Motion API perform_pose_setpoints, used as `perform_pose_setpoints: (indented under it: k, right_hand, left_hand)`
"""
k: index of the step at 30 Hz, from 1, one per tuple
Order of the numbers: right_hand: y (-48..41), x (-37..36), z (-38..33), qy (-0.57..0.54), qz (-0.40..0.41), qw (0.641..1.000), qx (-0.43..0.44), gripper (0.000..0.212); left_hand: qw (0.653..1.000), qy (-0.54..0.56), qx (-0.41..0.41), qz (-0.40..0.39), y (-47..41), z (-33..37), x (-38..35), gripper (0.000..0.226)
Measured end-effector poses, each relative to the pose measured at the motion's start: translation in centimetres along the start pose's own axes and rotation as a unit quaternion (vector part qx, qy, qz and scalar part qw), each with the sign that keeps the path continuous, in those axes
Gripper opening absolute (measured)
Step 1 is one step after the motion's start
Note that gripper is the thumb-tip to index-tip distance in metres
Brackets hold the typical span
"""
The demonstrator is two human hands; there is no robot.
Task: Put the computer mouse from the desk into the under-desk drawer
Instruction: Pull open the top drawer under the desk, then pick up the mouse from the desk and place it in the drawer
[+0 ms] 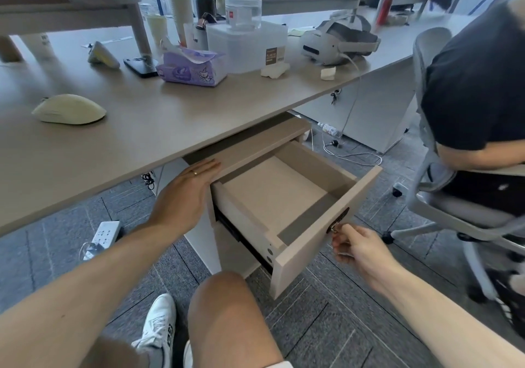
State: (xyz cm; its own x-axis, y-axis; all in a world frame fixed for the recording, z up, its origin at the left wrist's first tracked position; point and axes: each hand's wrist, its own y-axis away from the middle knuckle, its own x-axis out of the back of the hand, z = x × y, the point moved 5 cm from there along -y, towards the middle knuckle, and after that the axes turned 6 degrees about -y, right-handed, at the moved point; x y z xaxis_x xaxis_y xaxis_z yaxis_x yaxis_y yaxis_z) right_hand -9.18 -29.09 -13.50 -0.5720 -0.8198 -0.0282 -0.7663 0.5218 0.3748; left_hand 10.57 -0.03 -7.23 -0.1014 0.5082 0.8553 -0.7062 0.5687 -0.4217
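Observation:
A pale cream computer mouse (69, 109) lies on the brown desk (159, 129) at the left, well apart from both hands. Under the desk edge the top drawer (321, 165) of a beige cabinet stands pulled out, and nothing lies inside it. My left hand (184, 191) rests flat, fingers together, on the cabinet top beside the drawer's left wall. My right hand (360, 249) pinches the small key (335, 227) in the lock on the drawer front.
On the desk stand a purple tissue pack (193, 67), a black phone (140, 66), a clear plastic box (247, 45) and a white headset (338, 40). A person sits in a grey office chair (431, 185) at the right. A power strip (106, 232) lies on the carpet.

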Motion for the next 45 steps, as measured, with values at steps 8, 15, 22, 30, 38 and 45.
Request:
perform_pose_setpoints:
  k: [8,15,22,30,38,45]
  right_hand:
    - [0.2,0.0,0.0,-0.004,0.001,1.000,0.003,0.019]
    - [0.2,0.1,0.0,0.024,0.009,1.000,0.000,0.020]
    - [1.6,-0.1,-5.8,0.532,-0.022,0.845,0.047,0.041]
    - [4.4,-4.9,-15.9,0.671,0.044,0.721,0.169,0.053]
    - [5.9,-16.3,-20.8,0.639,-0.055,0.711,0.288,0.063]
    - [6.1,-30.3,-22.0,0.610,-0.164,0.675,0.381,0.064]
  left_hand:
    - [1.000,0.004,0.012,-0.006,0.0,0.2,0.1,0.053]
    - [1.000,-0.004,0.015,-0.008,0.0,0.5,0.3,0.053]
    - [0.983,-0.136,0.026,-0.119,-1.0,3.2,1.3,0.055]
    - [0.994,-0.039,-0.064,-0.081,-2.4,8.5,9.3,0.067]
    - [0.972,-0.172,0.126,-0.102,0.0,-2.0,18.1,0.072]
    - [0.919,-0.234,0.285,-0.139,6.6,-14.1,24.1,0.085]
